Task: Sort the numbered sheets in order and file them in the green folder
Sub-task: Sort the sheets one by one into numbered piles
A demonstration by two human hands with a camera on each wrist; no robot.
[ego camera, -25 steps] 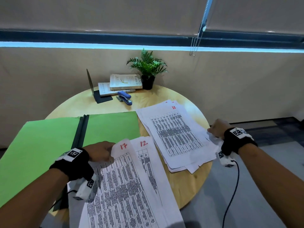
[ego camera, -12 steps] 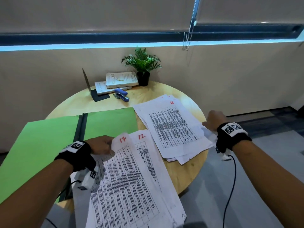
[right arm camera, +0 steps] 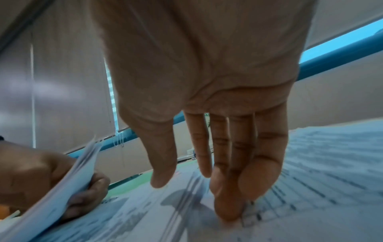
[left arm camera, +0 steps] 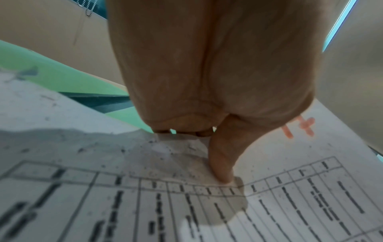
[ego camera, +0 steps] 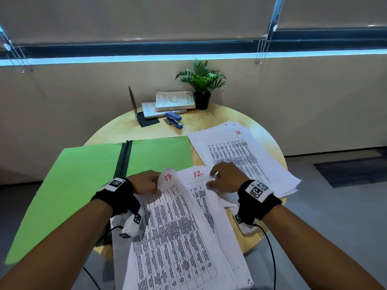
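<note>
An open green folder [ego camera: 83,181] lies on the left of the round table, also showing in the left wrist view [left arm camera: 62,78]. My left hand [ego camera: 146,183] pinches the curled top corner of the sheet marked 17 [ego camera: 173,216], thumb [left arm camera: 223,163] pressing on top. The right wrist view shows the left hand's fingers [right arm camera: 87,193] curled under a few sheets [right arm camera: 68,185]. The sheet marked 12 [ego camera: 201,197] lies just beneath to the right. My right hand [ego camera: 224,178] rests on it with straight fingers [right arm camera: 228,188], tips touching the paper. A loose stack of sheets [ego camera: 240,155] lies at the right.
At the table's [ego camera: 209,120] far side stand two books [ego camera: 173,101], a blue stapler [ego camera: 173,120], a black bookend [ego camera: 134,105] and a potted plant [ego camera: 201,80]. The near sheets overhang the front edge. Wrist cables hang below both arms.
My right hand has left the right edge of the loose stack and moved left onto the sheet marked 12. The left hand keeps its pinch on sheet 17.
</note>
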